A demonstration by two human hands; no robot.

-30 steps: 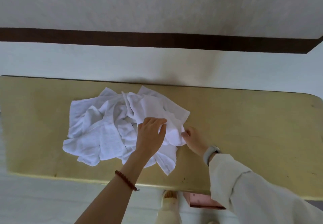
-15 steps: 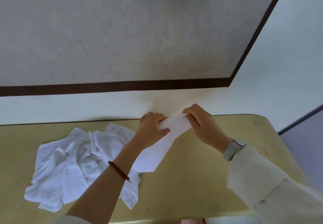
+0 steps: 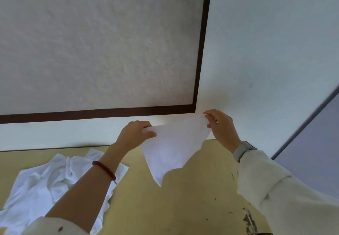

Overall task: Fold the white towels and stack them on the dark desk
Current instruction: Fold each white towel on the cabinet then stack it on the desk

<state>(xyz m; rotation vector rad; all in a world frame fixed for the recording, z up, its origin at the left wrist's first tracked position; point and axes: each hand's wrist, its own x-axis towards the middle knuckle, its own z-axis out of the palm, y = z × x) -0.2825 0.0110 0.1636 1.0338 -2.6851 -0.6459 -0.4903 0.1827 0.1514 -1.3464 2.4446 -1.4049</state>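
- Left hand (image 3: 136, 133) & right hand (image 3: 221, 127) each pinch a top corner of one white towel (image 3: 170, 150), held up over the table's (image 3: 201, 198) far edge.
- Rest: crumpled towel pile (image 3: 40, 185) at table's left; no folded stack seen yet, task prob. just starting.

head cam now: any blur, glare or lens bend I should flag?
Head view: soft daylight, no glare; the towel held up between left hand and right hand is nearly blown out, weave barely readable. Slight motion softness on the pile. Wide-angle bend: the dark wall trim leans; faint shadow on the wall behind the hands.
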